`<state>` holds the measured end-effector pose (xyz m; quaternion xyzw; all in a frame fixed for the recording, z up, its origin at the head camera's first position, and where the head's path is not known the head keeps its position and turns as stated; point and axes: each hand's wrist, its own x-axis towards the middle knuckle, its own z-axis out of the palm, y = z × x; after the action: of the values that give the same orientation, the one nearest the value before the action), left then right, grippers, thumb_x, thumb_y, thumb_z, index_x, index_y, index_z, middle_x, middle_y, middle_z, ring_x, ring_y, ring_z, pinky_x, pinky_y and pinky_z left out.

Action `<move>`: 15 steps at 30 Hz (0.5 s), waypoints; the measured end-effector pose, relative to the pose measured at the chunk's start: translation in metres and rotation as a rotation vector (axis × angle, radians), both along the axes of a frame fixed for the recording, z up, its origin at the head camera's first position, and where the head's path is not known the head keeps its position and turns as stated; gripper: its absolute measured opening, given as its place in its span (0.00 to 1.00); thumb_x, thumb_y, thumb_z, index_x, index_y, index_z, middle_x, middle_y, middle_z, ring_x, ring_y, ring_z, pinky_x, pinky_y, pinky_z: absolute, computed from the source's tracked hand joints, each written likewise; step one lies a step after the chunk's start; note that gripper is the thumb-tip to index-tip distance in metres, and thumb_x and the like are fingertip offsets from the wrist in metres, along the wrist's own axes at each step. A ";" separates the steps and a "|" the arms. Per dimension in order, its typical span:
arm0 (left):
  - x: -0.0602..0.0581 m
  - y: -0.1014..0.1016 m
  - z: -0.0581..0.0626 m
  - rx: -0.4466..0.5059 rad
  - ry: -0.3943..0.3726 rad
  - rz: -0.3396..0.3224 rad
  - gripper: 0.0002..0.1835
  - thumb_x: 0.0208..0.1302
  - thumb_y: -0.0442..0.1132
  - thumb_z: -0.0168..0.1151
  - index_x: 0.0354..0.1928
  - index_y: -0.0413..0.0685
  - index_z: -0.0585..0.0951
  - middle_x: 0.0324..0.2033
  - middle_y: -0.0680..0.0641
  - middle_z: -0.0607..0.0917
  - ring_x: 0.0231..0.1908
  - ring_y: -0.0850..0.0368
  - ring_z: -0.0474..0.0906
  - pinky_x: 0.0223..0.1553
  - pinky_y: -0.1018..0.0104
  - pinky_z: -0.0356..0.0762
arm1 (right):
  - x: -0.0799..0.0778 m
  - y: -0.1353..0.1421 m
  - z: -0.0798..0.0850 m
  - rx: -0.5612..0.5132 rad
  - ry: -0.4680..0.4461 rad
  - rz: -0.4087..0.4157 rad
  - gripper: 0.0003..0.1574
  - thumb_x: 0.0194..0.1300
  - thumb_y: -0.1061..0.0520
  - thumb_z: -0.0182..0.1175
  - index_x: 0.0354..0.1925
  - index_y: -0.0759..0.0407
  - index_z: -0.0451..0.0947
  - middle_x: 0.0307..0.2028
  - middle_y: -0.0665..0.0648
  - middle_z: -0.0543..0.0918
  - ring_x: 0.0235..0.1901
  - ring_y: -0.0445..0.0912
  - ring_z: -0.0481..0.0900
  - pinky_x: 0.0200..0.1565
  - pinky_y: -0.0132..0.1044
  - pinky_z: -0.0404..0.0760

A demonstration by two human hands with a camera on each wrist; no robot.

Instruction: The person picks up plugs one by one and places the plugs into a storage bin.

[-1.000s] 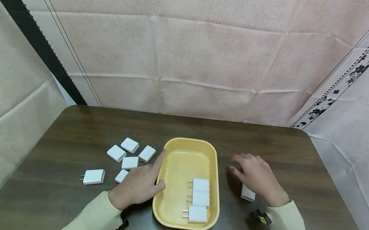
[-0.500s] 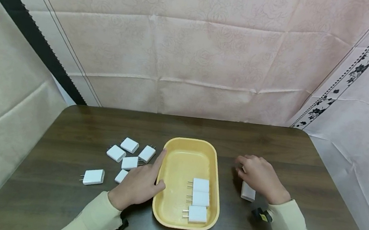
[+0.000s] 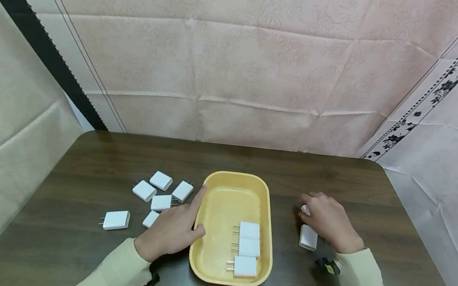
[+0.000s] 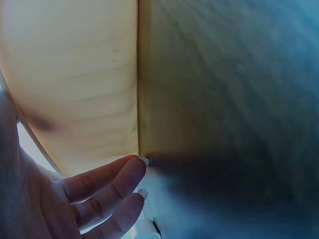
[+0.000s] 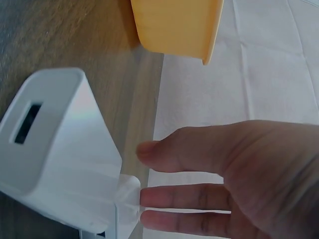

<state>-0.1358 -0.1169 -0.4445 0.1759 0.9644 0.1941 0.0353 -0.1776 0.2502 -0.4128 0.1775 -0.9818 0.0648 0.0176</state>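
The yellow tray (image 3: pixel 237 182) stands mid-table with three white wall chargers (image 3: pixel 248 247) lying in its lower right part. My left hand (image 3: pixel 173 227) rests at the tray's left side, index finger along the rim and thumb over it; in the left wrist view its other fingers lie extended by the tray wall. Right of the tray is my right hand (image 3: pixel 327 219). Its thumb and fingers are around a charger (image 3: pixel 305 210) mostly hidden under it. In the right wrist view the straight fingertips meet that charger's edge, thumb apart. Another charger (image 3: pixel 308 237) sits just below this hand.
Several white chargers (image 3: pixel 161 180) lie loosely grouped left of the tray, one (image 3: pixel 151 219) partly hidden by my left hand. A single charger (image 3: pixel 116 220) lies farther left. The brown wooden table (image 3: pixel 91 183) ends at a cloth-covered wall (image 3: pixel 261 89) behind.
My right hand has moved a little to the right. The end of a charger now shows between its thumb and fingers. The left hand and the tray have stayed in place.
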 end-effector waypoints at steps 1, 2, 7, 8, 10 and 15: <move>0.000 0.000 0.000 0.000 0.000 -0.001 0.51 0.59 0.47 0.56 0.82 0.49 0.45 0.20 0.58 0.72 0.20 0.66 0.68 0.20 0.68 0.65 | 0.000 0.001 0.000 0.007 -0.004 -0.007 0.14 0.58 0.59 0.72 0.44 0.60 0.86 0.42 0.60 0.87 0.40 0.56 0.85 0.41 0.54 0.83; 0.000 0.000 0.000 0.001 -0.001 -0.001 0.51 0.59 0.47 0.56 0.82 0.49 0.44 0.20 0.58 0.72 0.20 0.66 0.68 0.20 0.68 0.64 | 0.000 0.001 0.000 0.014 -0.008 -0.015 0.15 0.58 0.59 0.72 0.45 0.60 0.86 0.42 0.60 0.87 0.41 0.56 0.85 0.41 0.55 0.83; 0.000 0.000 0.000 0.004 -0.003 -0.004 0.51 0.59 0.47 0.56 0.82 0.49 0.44 0.20 0.58 0.72 0.19 0.66 0.68 0.20 0.68 0.64 | -0.001 0.003 -0.001 0.055 -0.040 -0.040 0.20 0.57 0.56 0.73 0.47 0.61 0.85 0.44 0.62 0.87 0.43 0.58 0.85 0.42 0.56 0.83; 0.000 0.000 0.000 0.004 -0.003 -0.004 0.51 0.59 0.47 0.56 0.82 0.49 0.44 0.20 0.58 0.72 0.19 0.66 0.68 0.20 0.68 0.64 | -0.002 0.004 -0.001 0.060 -0.050 -0.044 0.20 0.57 0.56 0.74 0.48 0.62 0.85 0.44 0.62 0.87 0.43 0.58 0.85 0.42 0.55 0.83; 0.000 0.000 0.000 0.005 -0.004 -0.004 0.51 0.59 0.47 0.56 0.82 0.49 0.44 0.20 0.58 0.72 0.19 0.66 0.68 0.20 0.68 0.64 | -0.002 0.004 -0.002 0.066 -0.068 -0.048 0.21 0.57 0.56 0.74 0.48 0.62 0.85 0.45 0.63 0.87 0.42 0.57 0.85 0.42 0.55 0.83; 0.000 0.000 0.000 0.003 0.001 -0.002 0.51 0.59 0.47 0.56 0.82 0.49 0.45 0.21 0.58 0.73 0.20 0.66 0.68 0.20 0.68 0.65 | -0.002 0.006 -0.003 0.071 -0.073 -0.043 0.22 0.56 0.56 0.74 0.49 0.62 0.85 0.44 0.63 0.86 0.40 0.56 0.85 0.39 0.54 0.83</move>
<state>-0.1357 -0.1170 -0.4448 0.1772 0.9639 0.1956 0.0346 -0.1800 0.2560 -0.4157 0.1544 -0.9871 0.0360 -0.0234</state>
